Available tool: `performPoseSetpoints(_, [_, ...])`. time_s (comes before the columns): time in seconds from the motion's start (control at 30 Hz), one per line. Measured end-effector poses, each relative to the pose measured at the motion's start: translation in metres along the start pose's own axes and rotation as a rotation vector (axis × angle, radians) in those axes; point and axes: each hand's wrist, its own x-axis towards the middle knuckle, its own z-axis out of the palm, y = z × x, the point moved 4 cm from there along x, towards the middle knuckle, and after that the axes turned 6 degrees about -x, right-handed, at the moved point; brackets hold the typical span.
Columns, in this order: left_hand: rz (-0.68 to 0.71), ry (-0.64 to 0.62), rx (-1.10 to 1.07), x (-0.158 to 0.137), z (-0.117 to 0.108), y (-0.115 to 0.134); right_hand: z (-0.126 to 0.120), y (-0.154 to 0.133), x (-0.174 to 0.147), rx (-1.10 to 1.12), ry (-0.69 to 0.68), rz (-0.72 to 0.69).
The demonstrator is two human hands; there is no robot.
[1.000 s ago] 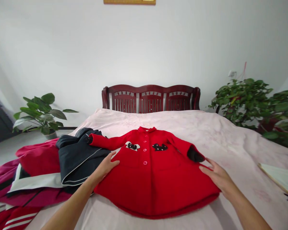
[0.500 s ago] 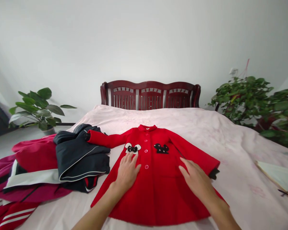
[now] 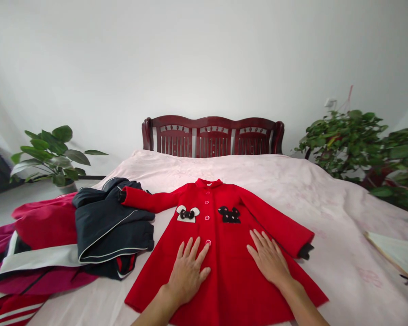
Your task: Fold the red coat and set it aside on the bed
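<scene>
A red buttoned coat (image 3: pixel 221 280) lies spread front-up on the bed, its collar toward the headboard. My left hand (image 3: pixel 188 274) rests flat on the coat's front with fingers spread, the index fingertip by the lowest visible button (image 3: pixel 208 243). On the other side, my right hand (image 3: pixel 268 258) lies open on the cloth near the sleeve (image 3: pixel 282 222). Above my left hand is a white mouse-head patch with a black bow (image 3: pixel 187 214); a black dotted mouse-head patch (image 3: pixel 230 214) sits above my right. The left-hand sleeve stretches out to dark clothing.
A dark navy garment with white piping (image 3: pixel 115 226) and crimson and purple clothes (image 3: pixel 44 222) are heaped on the left. The pink bedsheet (image 3: pixel 340 240) covers the bed up to a dark wooden headboard (image 3: pixel 213 136). Potted plants (image 3: pixel 347 140) stand at the right, with a pale flat object (image 3: pixel 394 253) below.
My left hand has slid from the white patch down and right toward the buttons. My right hand has shifted slightly left and flattened on the coat, off the sleeve's edge.
</scene>
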Motion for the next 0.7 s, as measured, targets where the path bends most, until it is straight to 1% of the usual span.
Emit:
performPoseSetpoints(0.1, [-0.018, -0.014, 0.037, -0.016, -0.003, -0.007, 0.005, 0.030, 0.005, 0.124, -0.011, 0.130])
performPoseSetpoints(0.17, [-0.041, -0.031, 0.045, -0.021, -0.003, -0.010, 0.007, 0.045, 0.014, 0.321, -0.032, 0.269])
performPoseSetpoints(0.2, [-0.053, -0.038, 0.046, -0.022, -0.003, -0.010, 0.007, 0.051, 0.020, 0.475, -0.020, 0.372])
performPoseSetpoints(0.27, [-0.072, -0.049, 0.042, -0.021, -0.003, -0.009, 0.008, 0.061, 0.034, 0.824, 0.068, 0.609])
performPoseSetpoints(0.3, [-0.080, -0.054, 0.036, -0.020, -0.003, -0.008, 0.009, 0.064, 0.041, 0.974, 0.127, 0.705])
performPoseSetpoints(0.37, [-0.096, -0.066, 0.019, -0.018, -0.004, -0.007, 0.010, 0.064, 0.058, 1.152, 0.227, 0.823])
performPoseSetpoints(0.47, [-0.110, -0.085, -0.016, -0.017, -0.004, -0.010, 0.011, 0.057, 0.083, 1.171, 0.301, 0.855])
performPoseSetpoints(0.53, [-0.116, -0.097, -0.040, -0.017, -0.003, -0.012, 0.010, 0.052, 0.096, 1.128, 0.357, 0.831])
performPoseSetpoints(0.63, [-0.128, -0.124, -0.065, -0.017, -0.002, -0.013, 0.002, 0.055, 0.112, 0.980, 0.421, 0.755])
performPoseSetpoints(0.7, [-0.131, -0.133, -0.062, -0.016, -0.001, -0.013, -0.007, 0.063, 0.122, 0.833, 0.425, 0.723])
